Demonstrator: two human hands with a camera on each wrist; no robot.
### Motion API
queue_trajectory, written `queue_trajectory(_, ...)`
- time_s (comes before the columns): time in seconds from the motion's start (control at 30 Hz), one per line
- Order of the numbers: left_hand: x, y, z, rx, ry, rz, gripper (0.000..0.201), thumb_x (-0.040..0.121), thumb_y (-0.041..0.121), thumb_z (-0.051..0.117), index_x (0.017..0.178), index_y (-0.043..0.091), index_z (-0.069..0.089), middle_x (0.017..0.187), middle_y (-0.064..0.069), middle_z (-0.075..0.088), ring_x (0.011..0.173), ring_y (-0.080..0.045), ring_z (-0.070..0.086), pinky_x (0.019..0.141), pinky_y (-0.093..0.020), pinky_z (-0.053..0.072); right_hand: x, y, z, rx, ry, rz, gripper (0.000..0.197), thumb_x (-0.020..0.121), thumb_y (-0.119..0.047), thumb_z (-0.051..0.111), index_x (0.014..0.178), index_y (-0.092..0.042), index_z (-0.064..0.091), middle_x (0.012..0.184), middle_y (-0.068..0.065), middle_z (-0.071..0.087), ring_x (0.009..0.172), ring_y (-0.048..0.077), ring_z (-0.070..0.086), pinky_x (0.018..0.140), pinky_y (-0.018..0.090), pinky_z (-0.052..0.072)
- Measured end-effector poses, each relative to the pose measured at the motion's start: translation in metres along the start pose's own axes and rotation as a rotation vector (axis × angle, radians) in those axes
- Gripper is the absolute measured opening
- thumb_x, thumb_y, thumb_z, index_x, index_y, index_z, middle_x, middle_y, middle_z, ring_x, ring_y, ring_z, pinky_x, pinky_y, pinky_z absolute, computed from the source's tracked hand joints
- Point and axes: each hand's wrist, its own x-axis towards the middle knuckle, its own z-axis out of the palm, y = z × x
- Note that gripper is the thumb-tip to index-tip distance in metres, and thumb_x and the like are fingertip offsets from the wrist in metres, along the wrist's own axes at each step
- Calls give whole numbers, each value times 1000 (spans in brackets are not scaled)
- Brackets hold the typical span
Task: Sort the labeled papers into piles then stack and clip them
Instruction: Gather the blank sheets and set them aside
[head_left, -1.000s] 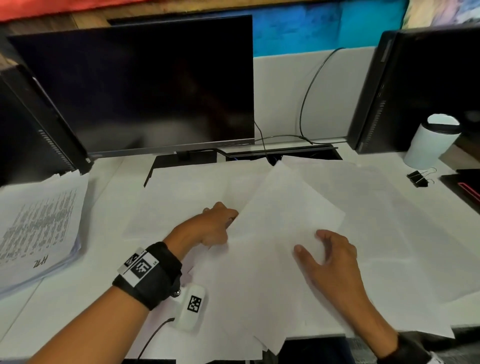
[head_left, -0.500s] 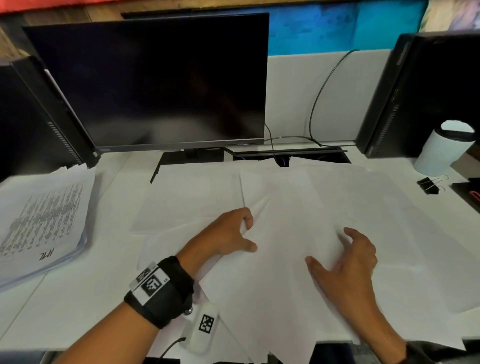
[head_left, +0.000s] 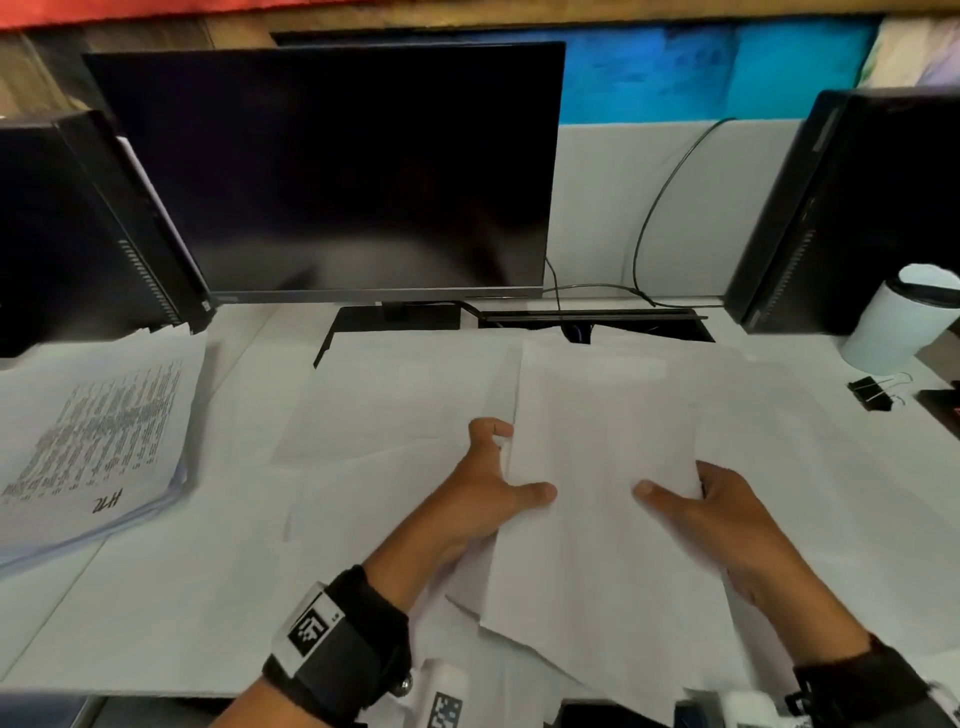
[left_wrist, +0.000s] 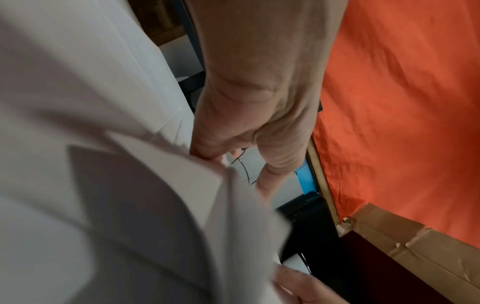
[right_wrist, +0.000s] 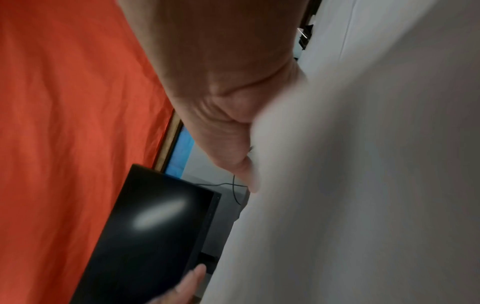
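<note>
White tabletop (head_left: 156, 597) across the whole frame, dark monitor (head_left: 332, 171) at the back, black computer towers left (head_left: 78, 223) and right (head_left: 857, 208). Printed paper stack (head_left: 88, 441) parked far left on the tabletop, well apart from the action. Loose white sheets (head_left: 395, 400) fanned over the middle and right of the tabletop, overlapping, labels too faint to read. Held sheaf of papers (head_left: 597, 467) front and centre, lifted off the spread and caught between both hands. Left hand (head_left: 483, 499) clamped on its left edge, thumb on top, fingers tucked beneath; wrist view (left_wrist: 233, 127) confirms the pinch. Right hand (head_left: 727, 519) gripping the right edge, thumb laid over the top face, fingers mostly hidden under the paper. White cup (head_left: 904, 322) far right, black binder clip (head_left: 870, 395) just beside it, untouched.

Light stuff, floppy, slick sheet on sheet: likely to sag in the middle and slide apart if held by one corner. Best taken at opposite long edges, as here, then tapped square on the tabletop before clipping. Clip probably stiff; likely best bitten on near a corner of a squared pile.
</note>
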Motion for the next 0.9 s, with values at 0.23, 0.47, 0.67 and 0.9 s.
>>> queue_trajectory(0.23, 1, -7, 10, 109, 29, -64, 85, 88, 42, 82, 141, 35, 16, 150, 5, 36, 128, -13, 49, 96, -25, 46, 7, -11, 3, -452, 69, 36, 75, 83, -54, 82, 140, -17, 52, 143, 13, 42, 140, 37, 33, 111, 56, 43)
queue_trajectory(0.47, -7, -6, 38, 42, 68, -82, 88, 93, 33, 78, 147, 32, 9, 143, 8, 38, 109, 2, 49, 89, -9, 40, 14, -10, 1, -282, 21, 0, 94, 81, -42, 88, 150, -20, 29, 131, 9, 57, 108, 31, 66, 89, 44, 57)
queue_trajectory(0.67, -14, -3, 32, 272, 39, -66, 91, 87, 65, 70, 147, 39, 7, 155, 10, 30, 142, -17, 36, 116, -37, 37, 12, 1, -29, -70, 76, 23, 48, 90, -21, 83, 133, -12, 63, 99, 1, 79, 79, 18, 76, 67, 32, 56)
queue_trajectory(0.9, 8, 10, 15, 284, 54, -118, 89, 96, 55, 66, 161, 25, 14, 166, 1, 23, 151, -23, 31, 119, -42, 36, 24, 12, -88, -221, 212, 14, 9, 94, -16, 76, 96, -7, 74, 91, 17, 76, 83, 36, 71, 82, 51, 58)
